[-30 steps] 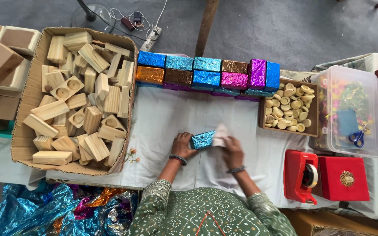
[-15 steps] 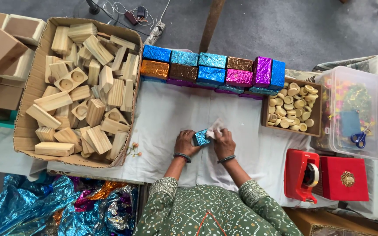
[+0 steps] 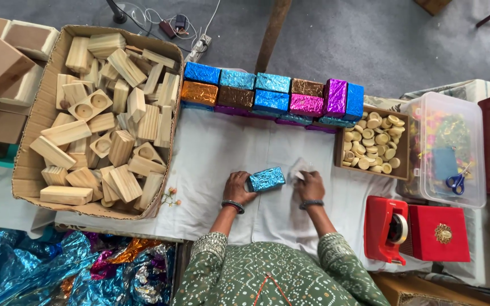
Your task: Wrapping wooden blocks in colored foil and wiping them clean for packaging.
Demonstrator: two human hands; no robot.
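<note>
- The left hand (image 3: 238, 188) grasps a small rectangular block wrapped in shiny blue foil (image 3: 266, 179), fingers curled round its left end and pressing it onto the white cloth (image 3: 211, 153) that covers the table.
- The foil-wrapped block lies tilted on the cloth, just in front of the person's green patterned sleeves (image 3: 216, 249), with its right end free.
- The right hand (image 3: 309, 185) sits just right of the block, apart from it, its fingers pinched on a small clear scrap (image 3: 300, 169) that looks like tape or film; I cannot tell which.
- Well beyond the block, at the far edge of the cloth, stands a row of finished foil-wrapped blocks (image 3: 273, 96) in blue, copper, brown, pink and purple.
- Left of the block, a large cardboard box (image 3: 29, 170) holds a heap of bare pale wooden blocks (image 3: 106, 136).
- Right of the block, a shallow brown tray (image 3: 401, 144) holds small round pale wooden pieces (image 3: 370, 144).
- Farther right is a clear plastic tub (image 3: 472, 164) with blue-handled scissors (image 3: 456, 182) on it.
- Near right of the block stands a red tape dispenser (image 3: 387, 229), touching a red box (image 3: 440, 233).
- Crumpled blue and purple foil sheets (image 3: 58, 272) lie below left.
</note>
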